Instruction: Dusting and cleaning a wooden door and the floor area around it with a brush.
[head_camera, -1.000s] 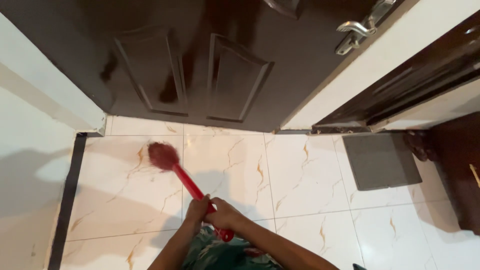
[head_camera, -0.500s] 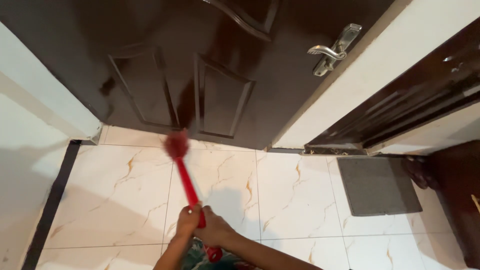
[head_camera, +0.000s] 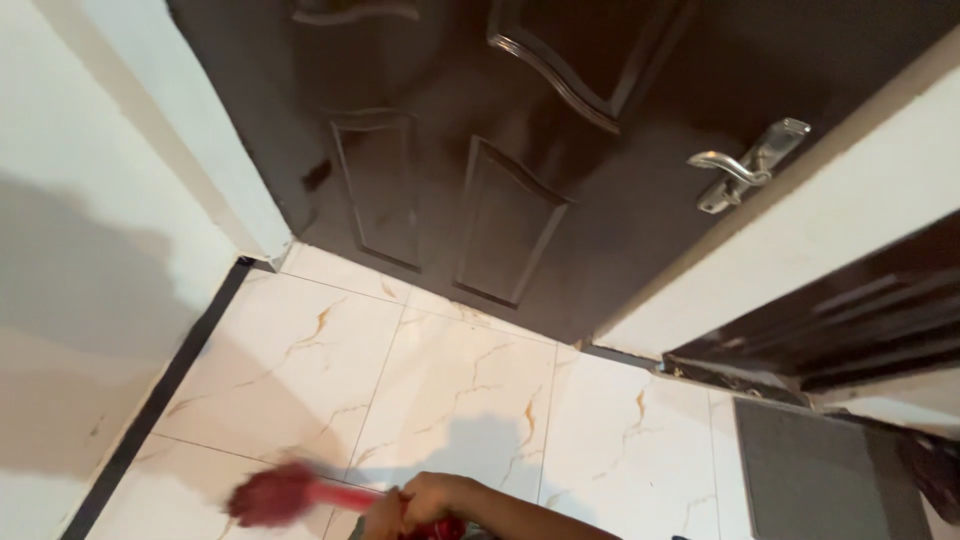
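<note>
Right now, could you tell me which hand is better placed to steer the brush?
Probably left: the left hand grips the brush nearest its head; the right hand sits behind it.

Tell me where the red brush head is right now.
In the head view the red brush head is low on the left, over the marble-look floor tile, left of both hands gripping its handle and right of the dark floor border.

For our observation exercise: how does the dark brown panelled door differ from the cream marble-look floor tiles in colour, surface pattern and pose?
The dark brown panelled door is near-black; the cream marble-look floor tiles are pale. The door has raised moulded panels; the tiles are flat with thin orange veins and grout lines. The door stands upright; the tiles lie level. Both look glossy and reflect light.
</note>
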